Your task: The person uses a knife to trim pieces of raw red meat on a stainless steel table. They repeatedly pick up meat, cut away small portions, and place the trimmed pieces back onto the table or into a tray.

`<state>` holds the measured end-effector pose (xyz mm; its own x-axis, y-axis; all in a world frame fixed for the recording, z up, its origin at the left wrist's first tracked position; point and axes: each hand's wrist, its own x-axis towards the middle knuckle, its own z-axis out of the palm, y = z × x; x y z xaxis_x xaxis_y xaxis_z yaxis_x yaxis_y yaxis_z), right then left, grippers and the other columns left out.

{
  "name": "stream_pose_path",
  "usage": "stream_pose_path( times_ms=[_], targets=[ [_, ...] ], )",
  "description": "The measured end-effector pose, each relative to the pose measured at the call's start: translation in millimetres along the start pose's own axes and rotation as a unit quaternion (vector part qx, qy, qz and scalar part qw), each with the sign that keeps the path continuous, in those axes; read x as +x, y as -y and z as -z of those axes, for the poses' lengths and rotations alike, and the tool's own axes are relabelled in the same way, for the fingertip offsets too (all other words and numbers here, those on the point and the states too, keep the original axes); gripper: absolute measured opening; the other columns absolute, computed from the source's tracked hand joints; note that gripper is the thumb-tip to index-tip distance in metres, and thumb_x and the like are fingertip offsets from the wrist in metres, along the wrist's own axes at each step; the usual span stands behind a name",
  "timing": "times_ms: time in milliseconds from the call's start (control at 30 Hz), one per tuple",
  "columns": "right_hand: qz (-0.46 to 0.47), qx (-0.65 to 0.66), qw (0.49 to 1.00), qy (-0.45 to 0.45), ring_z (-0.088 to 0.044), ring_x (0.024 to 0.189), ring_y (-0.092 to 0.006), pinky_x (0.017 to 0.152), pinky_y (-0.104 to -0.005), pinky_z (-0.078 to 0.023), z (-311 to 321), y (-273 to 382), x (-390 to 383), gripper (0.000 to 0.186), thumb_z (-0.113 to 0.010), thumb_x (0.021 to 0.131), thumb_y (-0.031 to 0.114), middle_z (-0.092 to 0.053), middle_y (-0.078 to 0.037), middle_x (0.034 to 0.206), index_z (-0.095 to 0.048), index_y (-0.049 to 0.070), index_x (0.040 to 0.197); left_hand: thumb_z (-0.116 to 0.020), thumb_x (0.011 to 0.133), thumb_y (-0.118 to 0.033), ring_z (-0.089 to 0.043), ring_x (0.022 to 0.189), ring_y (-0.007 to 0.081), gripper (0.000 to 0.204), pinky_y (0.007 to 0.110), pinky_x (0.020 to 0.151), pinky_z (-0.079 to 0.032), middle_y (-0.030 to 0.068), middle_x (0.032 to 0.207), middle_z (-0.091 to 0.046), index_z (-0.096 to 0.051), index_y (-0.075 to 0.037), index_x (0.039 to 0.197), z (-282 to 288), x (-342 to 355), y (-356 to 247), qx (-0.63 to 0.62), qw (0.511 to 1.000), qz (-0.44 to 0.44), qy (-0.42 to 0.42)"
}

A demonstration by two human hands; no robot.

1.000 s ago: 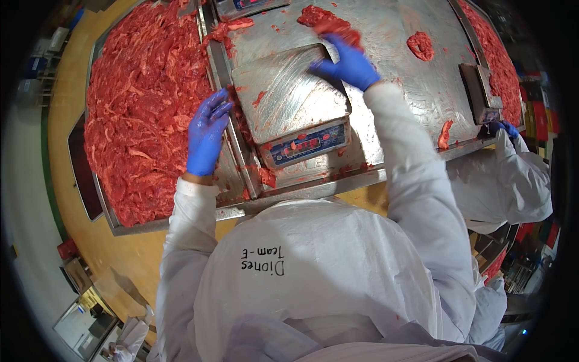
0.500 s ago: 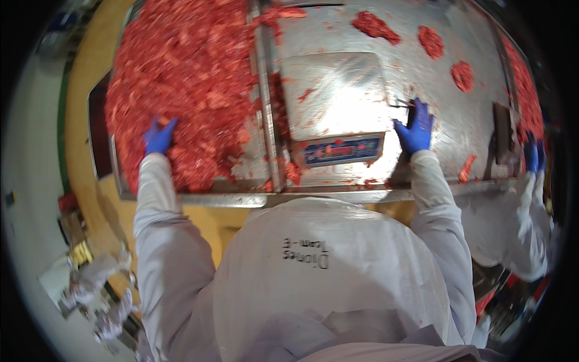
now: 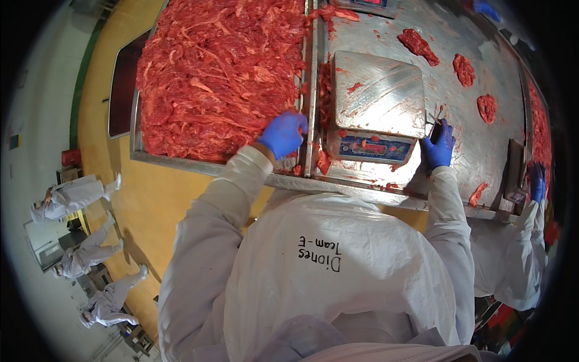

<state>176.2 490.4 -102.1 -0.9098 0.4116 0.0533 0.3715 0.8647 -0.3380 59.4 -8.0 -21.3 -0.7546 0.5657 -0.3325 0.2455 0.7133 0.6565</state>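
Observation:
My left hand (image 3: 282, 134), gloved blue, has curled fingers at the lower right edge of the red sliced meat (image 3: 211, 72), beside the steel divider; whatever is in its grasp is hidden. Right of that sits a steel platform scale (image 3: 377, 90) with meat scraps on it and a display on its front. My right hand (image 3: 439, 148) is at the scale's right side, thumb apart from the fingers, fingertips at a small metal tool (image 3: 435, 119) with a dark part, partly hidden. Three lumps of meat (image 3: 464, 69) lie on the steel table (image 3: 470, 139) behind it.
A second scale (image 3: 368, 7) stands at the back. At right are a co-worker's gloved hand (image 3: 537, 184), more meat (image 3: 537, 120) and a metal device (image 3: 515, 181). Another gloved hand (image 3: 485, 9) shows at the top. Several white-clad people (image 3: 111, 295) are in the left background on yellow floor (image 3: 139, 223).
My right hand left the meat lumps and came down beside the scale. My left hand went from the scale's side into the meat, then shifted right with fingers curling. The view has swung.

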Motion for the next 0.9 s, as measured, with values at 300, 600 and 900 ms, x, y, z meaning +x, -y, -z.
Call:
stream_pose_path(
  times_ms=[300,600,900],
  targets=[
    [-0.066,0.099,0.993,0.013,-0.05,0.13,-0.0446,0.112,-0.049,-0.04,10,17,-29,0.088,-0.086,0.073,0.036,-0.057,-0.022,0.141,-0.048,0.007,0.148,-0.075,0.088,-0.012,-0.067,0.091,0.0148,0.031,0.031,0.075,-0.058,0.0049,0.106,-0.07,-0.068,-0.008,0.118,88,40,-187,-0.473,0.854,-0.155,0.148],
    [-0.055,0.11,0.992,0.038,-0.051,0.13,-0.0411,0.109,-0.0464,-0.044,17,7,-51,0.086,-0.085,0.077,0.036,-0.054,-0.019,0.142,-0.047,0.006,0.147,-0.07,0.083,-0.024,-0.066,0.113,0.0338,0.043,0.044,0.099,-0.052,0.0168,0.12,-0.069,-0.071,-0.008,0.123,93,128,-40,0.051,0.963,-0.113,-0.24],
    [-0.039,0.09,0.995,0.027,-0.053,0.125,-0.0406,0.109,-0.0462,-0.044,20,14,-47,0.084,-0.085,0.076,0.036,-0.055,-0.018,0.139,-0.048,0.006,0.145,-0.067,0.081,-0.039,-0.039,0.143,0.0415,0.044,0.073,0.117,-0.015,0.0168,0.121,-0.065,-0.073,-0.009,0.113,4,73,-46,0.419,0.9,-0.117,-0.021]
  ],
)
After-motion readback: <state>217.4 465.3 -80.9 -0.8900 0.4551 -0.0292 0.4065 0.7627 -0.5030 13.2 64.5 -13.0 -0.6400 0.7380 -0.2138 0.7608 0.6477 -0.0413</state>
